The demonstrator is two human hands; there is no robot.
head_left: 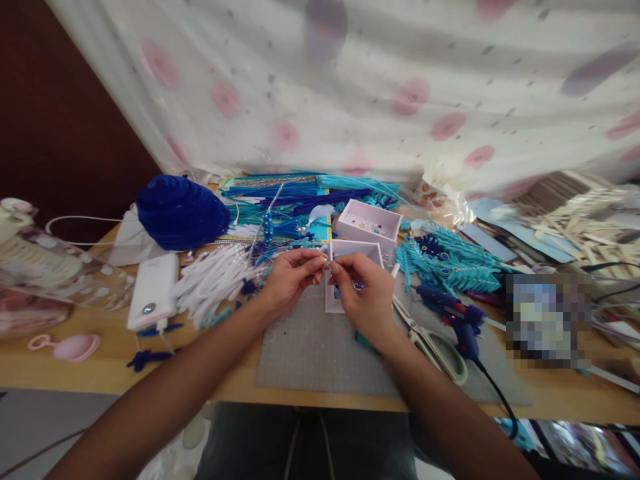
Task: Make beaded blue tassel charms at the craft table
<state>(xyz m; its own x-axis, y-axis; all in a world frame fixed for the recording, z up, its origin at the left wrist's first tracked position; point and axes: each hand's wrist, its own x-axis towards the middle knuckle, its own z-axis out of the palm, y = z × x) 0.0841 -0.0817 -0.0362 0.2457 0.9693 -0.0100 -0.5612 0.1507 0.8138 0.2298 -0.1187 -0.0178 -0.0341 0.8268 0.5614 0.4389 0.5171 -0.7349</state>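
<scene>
My left hand (293,281) and my right hand (369,293) meet fingertip to fingertip above the work mat. Both are closed in a pinch. Between them is something tiny and pale, too small to name. Partly hidden behind my right hand, a white open box (330,303) holds small dark blue pieces. Just beyond it stands a pinkish-white box (350,237) with scattered small gems or beads inside. The grey cutting mat (315,357) lies under my hands.
Scissors (433,350) and a blue glue gun (457,317) with a cord lie at right, near turquoise fuzzy leaf shapes (460,257). White fuzzy stems (213,283), a white power bank (153,290) and a dark blue fuzzy bundle (180,213) are at left. A flowered curtain (350,100) hangs behind.
</scene>
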